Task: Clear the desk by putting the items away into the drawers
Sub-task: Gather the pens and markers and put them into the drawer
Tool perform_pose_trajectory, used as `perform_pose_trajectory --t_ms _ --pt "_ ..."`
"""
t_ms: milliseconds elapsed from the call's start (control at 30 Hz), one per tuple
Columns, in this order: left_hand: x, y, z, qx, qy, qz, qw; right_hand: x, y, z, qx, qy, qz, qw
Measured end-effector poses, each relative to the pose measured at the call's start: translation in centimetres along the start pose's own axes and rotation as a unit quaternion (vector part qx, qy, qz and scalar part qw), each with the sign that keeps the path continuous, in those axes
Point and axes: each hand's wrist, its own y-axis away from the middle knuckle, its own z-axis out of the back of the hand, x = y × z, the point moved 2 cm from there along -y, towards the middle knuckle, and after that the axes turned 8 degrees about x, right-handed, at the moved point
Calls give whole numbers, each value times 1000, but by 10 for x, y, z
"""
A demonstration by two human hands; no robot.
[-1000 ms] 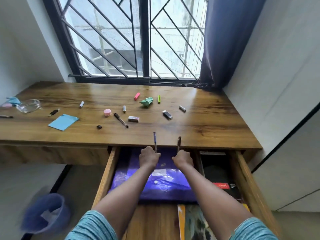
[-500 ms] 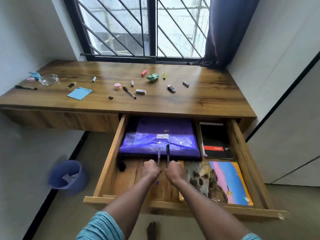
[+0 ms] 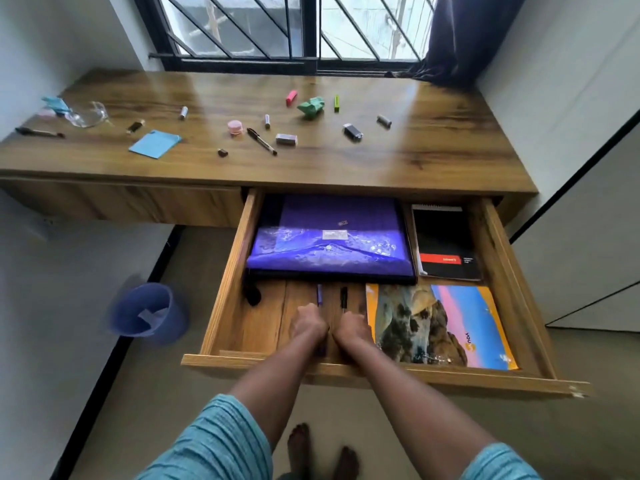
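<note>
Purple pen [image 3: 319, 294] fisted in my left hand [image 3: 309, 325], black pen [image 3: 343, 299] in right hand [image 3: 350, 329]; both point up-frame over drawer floor [image 3: 268, 323].

A home study corner: a wooden table [image 3: 415, 161] sits under a barred window [image 3: 242, 26] at 12 o'clock, with a dark curtain [image 3: 460, 36] bunched at 1 o'clock and plain white walls either side. A pen [image 3: 261, 141], a blue pad [image 3: 155, 143] and small stationery lie on the table, its open drawer [image 3: 227, 271] holds a folder [image 3: 329, 237] and notebook [image 3: 446, 244], and a bin [image 3: 145, 315] stands at 8 o'clock. Bare feet [image 3: 300, 445] on the floor suggest a house, not an office.
</note>
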Motion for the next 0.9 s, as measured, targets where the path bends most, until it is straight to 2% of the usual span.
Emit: perform_pose_trajectory --t_ms 467,733,900 --pt "-2 1 7 -5 -16 29 999 4 7 8 -7 -35 -31 999" --pt "-6 11 46 -30 68 -2 997 43 12 42 -71 10 46 996" --pt "-3 8 96 -96 77 -16 992 93 11 61 -85 37 91 992"
